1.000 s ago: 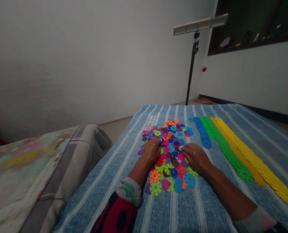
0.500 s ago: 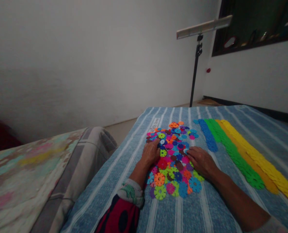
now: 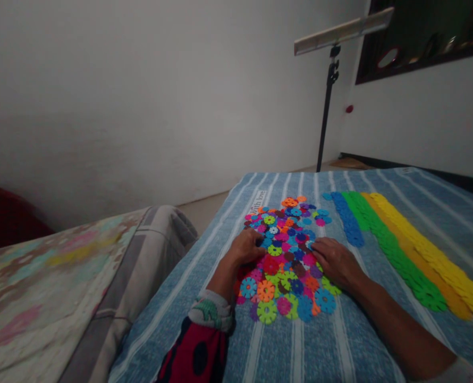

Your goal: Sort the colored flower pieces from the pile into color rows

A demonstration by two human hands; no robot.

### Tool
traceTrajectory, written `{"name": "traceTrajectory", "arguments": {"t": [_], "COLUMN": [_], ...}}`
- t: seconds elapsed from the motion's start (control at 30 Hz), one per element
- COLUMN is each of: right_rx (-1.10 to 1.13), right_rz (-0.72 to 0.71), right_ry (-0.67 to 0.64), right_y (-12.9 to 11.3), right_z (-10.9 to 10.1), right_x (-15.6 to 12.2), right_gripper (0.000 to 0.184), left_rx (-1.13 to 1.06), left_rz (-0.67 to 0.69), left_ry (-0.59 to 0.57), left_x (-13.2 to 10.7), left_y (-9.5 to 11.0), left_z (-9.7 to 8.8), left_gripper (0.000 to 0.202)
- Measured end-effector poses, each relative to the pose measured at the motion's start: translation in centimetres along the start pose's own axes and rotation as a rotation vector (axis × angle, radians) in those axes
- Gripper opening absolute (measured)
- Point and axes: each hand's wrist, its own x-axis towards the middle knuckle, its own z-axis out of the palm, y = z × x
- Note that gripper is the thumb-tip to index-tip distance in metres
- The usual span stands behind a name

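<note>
"What are the discs [image 3: 288,256] between four and five o'clock made of?"
"Thin plastic, by their look, smooth and mostly matt."
"And the striped cloth [image 3: 276,348] at six?"
"Woven and matt, slightly coarse."
"The blanket [image 3: 81,271] at eight?"
"Soft-looking fabric, dull."
"That pole [image 3: 324,125] at two?"
"Probably metal, smooth."

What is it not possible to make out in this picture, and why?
All in the head view:
Part of the disc pile: hidden by the left hand.
Yellow row, near end: cut off by the right edge.
Window items: too dark and small.
</note>
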Motion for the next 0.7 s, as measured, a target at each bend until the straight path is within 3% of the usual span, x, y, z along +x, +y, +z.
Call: {"name": "traceTrajectory", "arguments": {"t": [0.2,0.37,0.5,0.6,0.7], "right_rx": [0.001,-0.012,-0.020,0.019,0.079], "right_rz": [-0.006,-0.007,-0.020,-0.106,-0.265], "right_ry": [0.002,0.019,0.060,0.057,-0.040], "right_y": [-0.1,0.1,0.0,-1.7,-5.6], "right_z": [-0.2,0.0,-0.2,-1.1,-1.9], "right_x": [-0.1,-0.4,-0.4,0.0,0.6], "right_gripper": [0.027,0.026,0.025,0.024,0.020], "left_rx": [0.109,0.107,0.043,-0.058,-0.150], "left_rz": [0.032,-0.139,-0.173,-0.197,-0.208], "left_ry": [-0.042,0.104,0.171,0.219,0.260], "left_x": [-0.1,-0.2,0.0,0.3,0.5], "left_y": [0.7,0.2,-1.0,-1.9,-2.7], "left_z": [0.3,0.8,1.3,1.8,2.5], "left_gripper": [0.005,0.014,0.024,0.026,0.028]}}
